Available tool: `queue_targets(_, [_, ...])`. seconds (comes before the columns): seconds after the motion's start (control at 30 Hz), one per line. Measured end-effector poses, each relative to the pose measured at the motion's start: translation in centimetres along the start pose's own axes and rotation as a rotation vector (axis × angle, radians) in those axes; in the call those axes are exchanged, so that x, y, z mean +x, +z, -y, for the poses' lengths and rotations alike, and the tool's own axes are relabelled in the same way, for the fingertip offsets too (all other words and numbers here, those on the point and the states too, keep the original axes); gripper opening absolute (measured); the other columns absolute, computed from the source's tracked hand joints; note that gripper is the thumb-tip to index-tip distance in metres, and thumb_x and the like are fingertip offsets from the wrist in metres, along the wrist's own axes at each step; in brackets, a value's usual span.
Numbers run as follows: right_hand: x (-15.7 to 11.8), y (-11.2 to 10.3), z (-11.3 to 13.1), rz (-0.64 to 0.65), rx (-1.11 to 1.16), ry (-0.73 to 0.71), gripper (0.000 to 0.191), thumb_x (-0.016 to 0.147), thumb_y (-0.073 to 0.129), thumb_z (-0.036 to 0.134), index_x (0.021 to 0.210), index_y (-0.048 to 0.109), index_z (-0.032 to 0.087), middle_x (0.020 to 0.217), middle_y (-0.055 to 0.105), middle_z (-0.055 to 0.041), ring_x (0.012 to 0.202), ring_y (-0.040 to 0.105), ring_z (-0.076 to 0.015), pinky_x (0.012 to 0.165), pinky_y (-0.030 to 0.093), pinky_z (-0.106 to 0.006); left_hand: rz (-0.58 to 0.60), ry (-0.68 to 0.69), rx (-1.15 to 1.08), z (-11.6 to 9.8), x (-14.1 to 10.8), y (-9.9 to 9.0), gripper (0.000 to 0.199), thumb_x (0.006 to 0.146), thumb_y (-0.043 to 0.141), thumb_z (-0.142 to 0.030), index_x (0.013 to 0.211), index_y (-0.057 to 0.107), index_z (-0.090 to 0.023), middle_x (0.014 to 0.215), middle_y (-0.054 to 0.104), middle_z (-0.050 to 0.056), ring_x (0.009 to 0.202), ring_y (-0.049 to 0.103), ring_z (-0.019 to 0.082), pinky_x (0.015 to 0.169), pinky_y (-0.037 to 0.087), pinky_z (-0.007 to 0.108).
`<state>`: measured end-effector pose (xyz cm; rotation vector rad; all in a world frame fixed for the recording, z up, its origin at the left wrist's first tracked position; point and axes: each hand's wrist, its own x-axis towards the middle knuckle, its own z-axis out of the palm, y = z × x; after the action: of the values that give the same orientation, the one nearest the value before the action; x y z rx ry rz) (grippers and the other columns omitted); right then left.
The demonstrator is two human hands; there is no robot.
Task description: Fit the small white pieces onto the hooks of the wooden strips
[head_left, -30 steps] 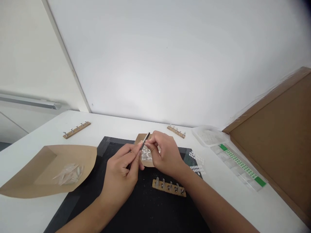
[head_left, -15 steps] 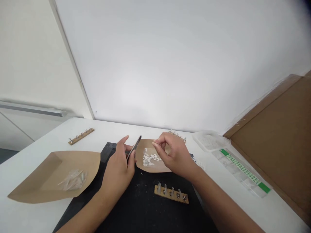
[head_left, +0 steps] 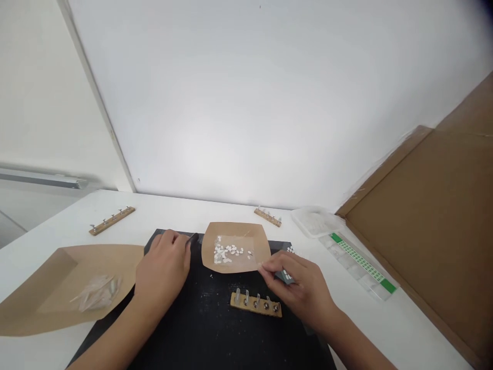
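My left hand (head_left: 164, 262) is closed around a slim black tool (head_left: 193, 238), whose end sticks out past the fingers; its kind is hidden. My right hand (head_left: 298, 282) pinches thumb and forefinger together by the front right corner of a small brown paper tray (head_left: 264, 246). Whatever is in that pinch is too small to make out. Small white pieces (head_left: 231, 250) lie on a clear sheet inside the tray. Closer to me, a wooden bar (head_left: 252, 303) with metal studs bears several upright clear nail tips (head_left: 247, 295). It rests on a black mat (head_left: 200, 329).
On the left, a larger paper tray (head_left: 57, 267) contains clear plastic pieces (head_left: 98, 294). Two more studded bars stand farther back, one left (head_left: 111, 221) and one right (head_left: 267, 217). A clear compartment box (head_left: 362, 264) with a green-edged label lies right, beside a cardboard panel (head_left: 423, 205).
My right hand has lowered from above the small tray to its front right corner. My left hand has turned palm down and moved left, still with the black tool. The view has shifted slightly.
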<state>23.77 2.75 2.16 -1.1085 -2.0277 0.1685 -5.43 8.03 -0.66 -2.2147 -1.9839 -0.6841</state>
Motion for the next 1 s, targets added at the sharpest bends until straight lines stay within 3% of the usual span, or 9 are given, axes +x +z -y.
queue_targets(0.1, [-1.0,0.2,0.3,-0.029,-0.035,-0.022,0.020,0.100,0.068,0.019,0.082,0.060,0.023,0.075,0.069,0.0018,0.064,0.063,-0.0133,0.059,0.045,-0.025,-0.269,0.234,-0.191,-1.6,-0.7,-0.4,0.019,0.103,0.057,-0.026,0.097,0.073,-0.018,0.094,0.071,0.009,0.098,0.061,0.030,0.084,0.051,0.040])
queue_targets(0.17, [-1.4,0.3,0.8,-0.021,-0.054,-0.053,0.022,0.100,0.068,0.019,0.081,0.059,0.022,0.073,0.069,0.0021,0.063,0.062,-0.0121,0.060,0.044,-0.024,-0.282,0.388,-0.475,-3.1,-1.6,-0.6,0.011,0.100,0.062,-0.021,0.099,0.073,-0.018,0.092,0.071,0.007,0.093,0.062,0.025,0.088,0.052,0.039])
queue_targets(0.27, [-1.9,0.6,1.7,-0.056,-0.090,-0.132,0.021,0.100,0.069,0.016,0.081,0.060,0.021,0.077,0.072,0.0018,0.065,0.064,-0.0115,0.064,0.044,-0.026,-0.076,0.455,-0.781,-5.0,-3.0,-0.8,0.011,0.099,0.063,-0.017,0.101,0.074,-0.020,0.093,0.072,0.005,0.092,0.064,0.022,0.085,0.053,0.036])
queue_targets(0.37, [-2.2,0.7,2.6,-0.065,-0.145,-0.206,0.023,0.098,0.070,0.012,0.080,0.059,0.021,0.079,0.074,0.0022,0.065,0.064,-0.0111,0.066,0.042,-0.028,0.087,0.426,-0.960,-5.9,-3.8,-0.6,0.015,0.098,0.067,-0.018,0.109,0.076,-0.024,0.101,0.074,0.005,0.094,0.069,0.020,0.086,0.056,0.035])
queue_targets(0.63, [-2.4,0.9,3.6,-0.126,-0.239,-0.351,0.019,0.092,0.073,0.002,0.083,0.065,0.017,0.080,0.076,0.0017,0.064,0.060,-0.0097,0.065,0.034,-0.031,0.288,0.305,-1.225,-6.2,-3.8,-1.1,0.011,0.095,0.075,-0.025,0.098,0.085,-0.029,0.092,0.079,0.003,0.089,0.072,0.017,0.078,0.057,0.027])
queue_targets(0.8, [-1.9,0.8,4.0,-0.142,-0.199,-0.384,0.016,0.094,0.073,0.002,0.087,0.068,0.016,0.084,0.079,0.0001,0.066,0.064,-0.0100,0.065,0.035,-0.031,0.430,0.153,-1.313,-6.3,-3.9,-1.1,0.009,0.091,0.081,-0.034,0.092,0.085,-0.026,0.090,0.077,0.005,0.079,0.070,0.016,0.053,0.042,0.020])
queue_targets(1.0, [-1.8,1.1,3.6,-0.107,-0.125,-0.318,0.020,0.095,0.080,0.017,0.083,0.064,0.019,0.078,0.076,0.0042,0.061,0.065,-0.0089,0.065,0.035,-0.030,0.604,0.130,-1.441,-6.3,-4.2,-0.4,0.015,0.094,0.077,-0.036,0.093,0.082,-0.022,0.094,0.075,0.005,0.088,0.069,0.018,0.078,0.052,0.028])
